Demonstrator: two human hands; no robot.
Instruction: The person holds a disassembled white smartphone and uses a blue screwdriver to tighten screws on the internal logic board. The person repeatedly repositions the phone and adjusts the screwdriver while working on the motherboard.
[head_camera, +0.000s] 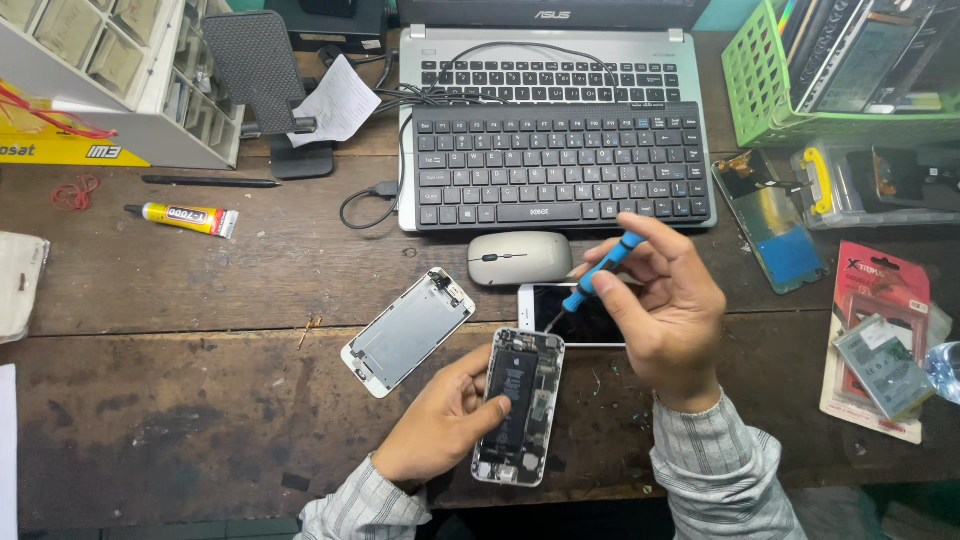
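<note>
Nearest the camera, the left hand (440, 420) lies on the dark scuffed wooden tabletop (180, 420), its grip pinching the opened silver smartphone body with a black battery showing inside (518, 405), thumb on the battery and fingers at the left edge. This phone lies close to the near edge of the tabletop, tilted slightly. Just above it, the right hand (668, 300) has its grip pressed around a slim blue-handled screwdriver (592, 280), whose tip points down toward the top end of the opened phone. Under the screwdriver lies a white smartphone with a dark screen (580, 320), touching the opened body. To the left, apart, lies a detached white-framed screen panel with its metal back up (408, 330). Farther off sit a flat grey computer mouse (520, 258), a black external keyboard (560, 165) resting on a silver laptop (545, 50), a yellow tube of glue (185, 217) and a green plastic basket (790, 100).
</note>
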